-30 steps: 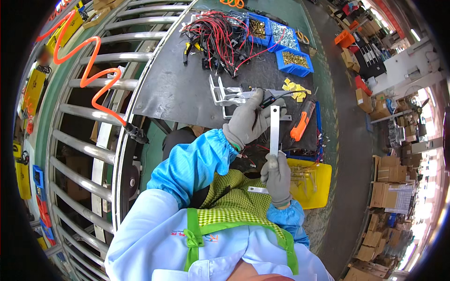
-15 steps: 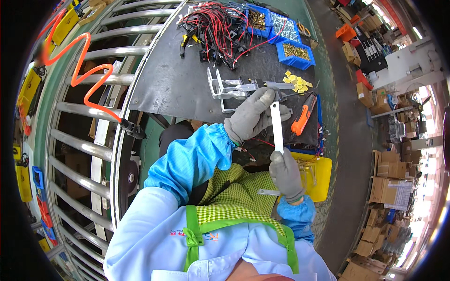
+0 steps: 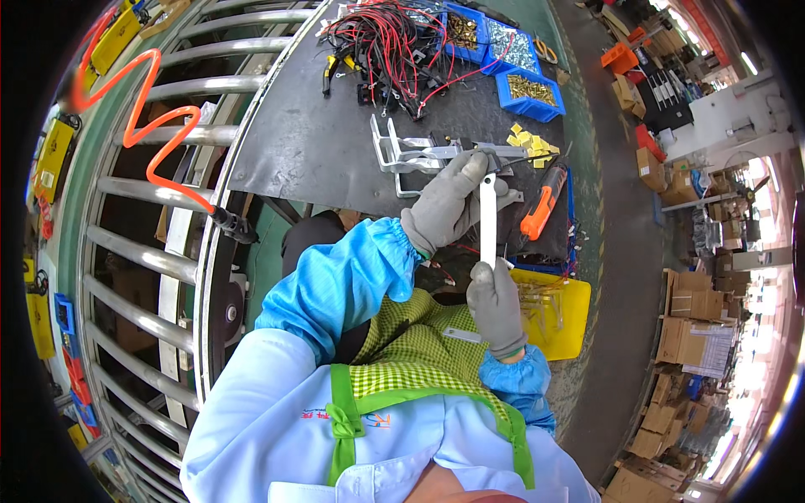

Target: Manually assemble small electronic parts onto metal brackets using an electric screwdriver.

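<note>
My left hand (image 3: 449, 201), in a grey glove, is closed in front of a silver metal bracket (image 3: 407, 158) with bent arms at the table's near edge. A small dark part shows by its fingertips, but what they grip is partly hidden. Below and to the right, my right hand (image 3: 496, 308), also gloved, pinches the lower end of a flat, pale metal bar (image 3: 488, 222). The bar stands almost upright, its holed upper end beside my left fingers.
An orange-and-grey power tool (image 3: 545, 203) lies right of my hands, near yellow pieces (image 3: 532, 144). Blue bins (image 3: 528, 95) of fasteners and red-black wires (image 3: 390, 50) sit farther back. A yellow tray (image 3: 570, 314) is at lower right, a roller conveyor (image 3: 151, 256) at left.
My right hand has moved a little left, and the bar has swung closer to upright. The left hand stays almost in place. A pale strip on my apron has shifted left and up.
</note>
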Demonstrator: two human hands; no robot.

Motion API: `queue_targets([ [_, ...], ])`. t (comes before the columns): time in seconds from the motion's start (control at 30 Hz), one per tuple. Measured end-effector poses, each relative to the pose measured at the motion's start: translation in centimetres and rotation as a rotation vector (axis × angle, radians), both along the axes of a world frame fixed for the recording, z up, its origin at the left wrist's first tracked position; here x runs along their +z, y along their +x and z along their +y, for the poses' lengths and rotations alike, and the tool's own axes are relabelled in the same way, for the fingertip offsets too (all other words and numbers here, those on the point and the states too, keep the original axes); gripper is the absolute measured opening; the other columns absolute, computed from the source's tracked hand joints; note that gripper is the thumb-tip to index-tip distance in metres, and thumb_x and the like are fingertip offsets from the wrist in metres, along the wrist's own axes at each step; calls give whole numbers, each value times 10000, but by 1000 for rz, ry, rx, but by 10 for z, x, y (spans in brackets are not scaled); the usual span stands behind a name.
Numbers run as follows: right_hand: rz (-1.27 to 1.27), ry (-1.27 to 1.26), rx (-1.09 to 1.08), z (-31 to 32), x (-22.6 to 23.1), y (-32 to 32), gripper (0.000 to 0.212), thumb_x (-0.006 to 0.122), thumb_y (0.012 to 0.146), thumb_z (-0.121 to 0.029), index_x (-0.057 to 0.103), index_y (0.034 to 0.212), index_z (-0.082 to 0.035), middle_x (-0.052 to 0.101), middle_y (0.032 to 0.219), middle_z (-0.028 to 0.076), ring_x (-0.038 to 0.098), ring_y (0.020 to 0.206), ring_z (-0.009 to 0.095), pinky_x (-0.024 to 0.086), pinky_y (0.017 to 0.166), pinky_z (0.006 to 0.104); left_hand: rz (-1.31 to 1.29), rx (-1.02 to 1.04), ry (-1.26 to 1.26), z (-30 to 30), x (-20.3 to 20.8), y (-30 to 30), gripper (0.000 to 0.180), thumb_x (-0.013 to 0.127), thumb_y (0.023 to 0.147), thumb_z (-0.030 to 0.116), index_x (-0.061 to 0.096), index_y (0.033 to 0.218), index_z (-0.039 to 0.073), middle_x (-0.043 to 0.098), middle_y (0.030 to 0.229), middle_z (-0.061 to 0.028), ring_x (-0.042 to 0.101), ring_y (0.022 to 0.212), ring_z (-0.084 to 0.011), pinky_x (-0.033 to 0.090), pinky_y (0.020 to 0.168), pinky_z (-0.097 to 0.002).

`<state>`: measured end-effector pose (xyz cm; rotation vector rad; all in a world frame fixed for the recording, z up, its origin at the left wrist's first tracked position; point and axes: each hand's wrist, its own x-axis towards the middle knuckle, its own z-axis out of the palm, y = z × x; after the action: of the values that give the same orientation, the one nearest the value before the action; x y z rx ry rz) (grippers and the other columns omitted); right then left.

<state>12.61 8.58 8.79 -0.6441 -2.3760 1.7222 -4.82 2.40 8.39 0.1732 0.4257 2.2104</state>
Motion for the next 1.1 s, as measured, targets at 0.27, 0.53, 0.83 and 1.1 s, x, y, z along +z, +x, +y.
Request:
queue_targets([
  [0.27, -83, -233, 61, 18, 15, 3, 367, 460, 1010, -468, 483, 946, -107, 378, 602, -46, 318, 440, 30, 244, 373, 206, 98, -26, -15, -2, 1, 7, 413, 483, 1017, 347, 441, 1247, 7, 566, 924, -81, 641, 940, -182, 560, 946, -404],
  [0.53, -146, -240, 10, 33, 31, -33, 286, 512, 999, -333, 521, 986, -48, 489, 658, 2, 471, 521, 79, 395, 455, 244, 322, -128, -148, 3, -11, 24, 422, 549, 999, 296, 446, 1298, 17, 575, 1169, -105, 604, 1075, -214, 538, 878, -350],
  [0.83, 36, -153, 69, 21, -1, -14, 342, 527, 1008, -283, 583, 1057, 50, 651, 822, 115, 668, 748, 174, 563, 670, 299, 127, -80, -86, -6, -3, 16, 344, 532, 1007, 227, 461, 1275, 25, 567, 1100, -67, 645, 1027, -203, 567, 846, -317],
  [1.1, 81, -164, 69, 74, 36, -10, 357, 576, 926, -350, 637, 1033, -15, 664, 837, 86, 636, 730, 150, 493, 636, 291, 167, -172, -22, -23, -3, 12, 365, 517, 1012, 261, 441, 1280, 25, 551, 1003, -44, 641, 871, -159, 576, 879, -405],
])
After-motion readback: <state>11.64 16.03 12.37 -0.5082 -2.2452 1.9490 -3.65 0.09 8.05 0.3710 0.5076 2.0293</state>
